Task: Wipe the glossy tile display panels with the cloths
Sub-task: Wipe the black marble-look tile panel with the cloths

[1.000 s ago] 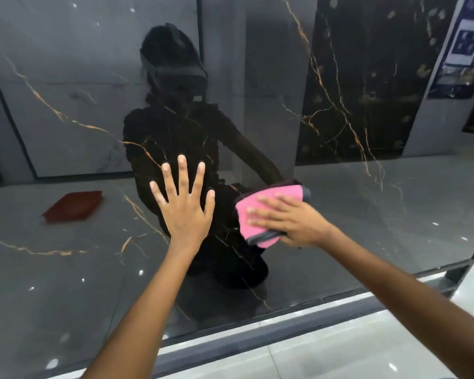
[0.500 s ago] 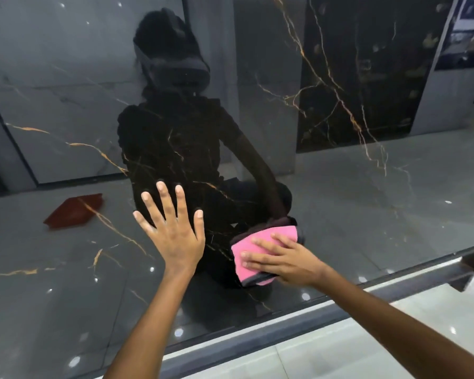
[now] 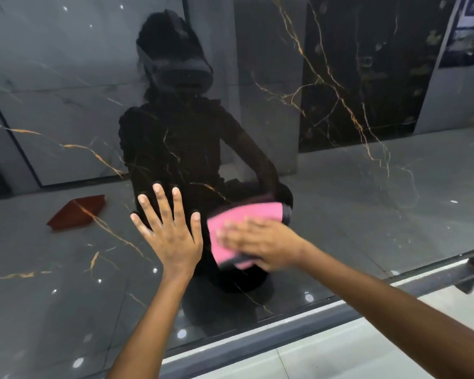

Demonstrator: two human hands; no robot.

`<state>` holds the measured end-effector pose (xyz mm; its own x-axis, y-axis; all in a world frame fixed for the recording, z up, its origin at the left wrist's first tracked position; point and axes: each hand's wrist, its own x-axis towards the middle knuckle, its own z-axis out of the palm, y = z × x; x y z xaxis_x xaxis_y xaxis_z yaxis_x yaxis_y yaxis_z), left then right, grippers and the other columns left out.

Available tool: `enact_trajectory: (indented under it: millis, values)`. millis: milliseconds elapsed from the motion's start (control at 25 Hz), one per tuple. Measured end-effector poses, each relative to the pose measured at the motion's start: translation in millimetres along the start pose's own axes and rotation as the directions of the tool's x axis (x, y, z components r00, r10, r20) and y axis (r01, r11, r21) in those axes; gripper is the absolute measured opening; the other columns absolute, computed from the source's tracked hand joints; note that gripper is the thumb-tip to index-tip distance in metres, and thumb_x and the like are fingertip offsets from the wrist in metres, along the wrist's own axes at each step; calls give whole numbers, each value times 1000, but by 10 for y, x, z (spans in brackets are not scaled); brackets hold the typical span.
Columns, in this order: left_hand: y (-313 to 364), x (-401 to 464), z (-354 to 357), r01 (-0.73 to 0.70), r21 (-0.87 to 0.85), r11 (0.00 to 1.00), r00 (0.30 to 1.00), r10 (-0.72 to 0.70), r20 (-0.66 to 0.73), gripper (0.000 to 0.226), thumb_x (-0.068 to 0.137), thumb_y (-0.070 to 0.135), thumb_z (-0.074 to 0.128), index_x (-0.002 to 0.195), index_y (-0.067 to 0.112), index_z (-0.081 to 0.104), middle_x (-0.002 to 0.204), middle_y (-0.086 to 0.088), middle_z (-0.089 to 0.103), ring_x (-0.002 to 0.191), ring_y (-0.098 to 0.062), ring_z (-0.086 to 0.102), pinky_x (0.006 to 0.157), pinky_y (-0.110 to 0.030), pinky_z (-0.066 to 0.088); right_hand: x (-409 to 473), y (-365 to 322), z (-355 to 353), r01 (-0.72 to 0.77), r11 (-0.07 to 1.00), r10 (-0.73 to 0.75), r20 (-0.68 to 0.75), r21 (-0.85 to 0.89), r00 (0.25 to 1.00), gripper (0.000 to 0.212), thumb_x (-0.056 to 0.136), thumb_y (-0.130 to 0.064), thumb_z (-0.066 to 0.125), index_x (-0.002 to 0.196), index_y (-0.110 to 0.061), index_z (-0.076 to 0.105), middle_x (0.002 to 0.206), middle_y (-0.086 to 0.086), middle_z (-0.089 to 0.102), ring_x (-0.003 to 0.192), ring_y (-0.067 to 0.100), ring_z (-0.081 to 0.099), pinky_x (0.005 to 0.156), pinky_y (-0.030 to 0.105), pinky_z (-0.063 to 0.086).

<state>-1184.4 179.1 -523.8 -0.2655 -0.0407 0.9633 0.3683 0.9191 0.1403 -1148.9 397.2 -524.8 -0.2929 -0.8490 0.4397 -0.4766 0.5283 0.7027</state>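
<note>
A glossy black tile panel (image 3: 367, 220) with gold veins fills the view and mirrors a crouching person. My left hand (image 3: 170, 236) lies flat on the panel with fingers spread. Just to its right, my right hand (image 3: 260, 242) presses a pink cloth (image 3: 238, 222) with a dark edge against the panel with straight fingers. That hand is motion-blurred. Part of the cloth is hidden under my fingers.
A dark metal frame rail (image 3: 298, 326) runs along the panel's bottom edge, with white floor tile (image 3: 340, 359) below it. A red cloth (image 3: 77, 212) shows at the left as a reflection in the panel.
My right hand slid the pink cloth down the panel, then slightly left toward my left hand. My left hand also shifted lower on the panel, still flat.
</note>
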Motion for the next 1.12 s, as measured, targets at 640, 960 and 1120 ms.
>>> enact_trajectory:
  millis: [640, 960, 1120]
  values:
    - [58, -770, 246, 7, -24, 1000, 1000, -6, 6, 61, 104, 37, 24, 157, 22, -3, 163, 6, -14, 150, -21, -13, 121, -46, -5, -844, -665, 639, -19, 998, 21, 27, -54, 999, 75, 80, -36, 63, 148, -22, 34, 156, -1, 33, 149, 22, 15, 120, 39, 10]
    - [44, -812, 319, -19, 16, 1000, 998, 19, -52, 59, 104, 39, 19, 156, 22, -4, 163, 8, -13, 150, -19, -11, 122, -45, -2, -738, -5, 394, -741, 605, 778, -416, 290, 471, 75, 80, -21, 47, 152, -16, 26, 162, 4, 16, 149, 18, 7, 119, 44, 13]
    - [46, -790, 276, -24, 18, 1000, 999, 25, -27, 63, 102, 37, 23, 156, 24, -8, 162, 9, -17, 149, -18, -14, 121, -43, -5, -1234, -1141, 934, -311, 949, 313, 47, -55, 948, 93, 78, -36, 47, 156, -19, 0, 164, 4, -3, 151, 21, -3, 121, 40, -5]
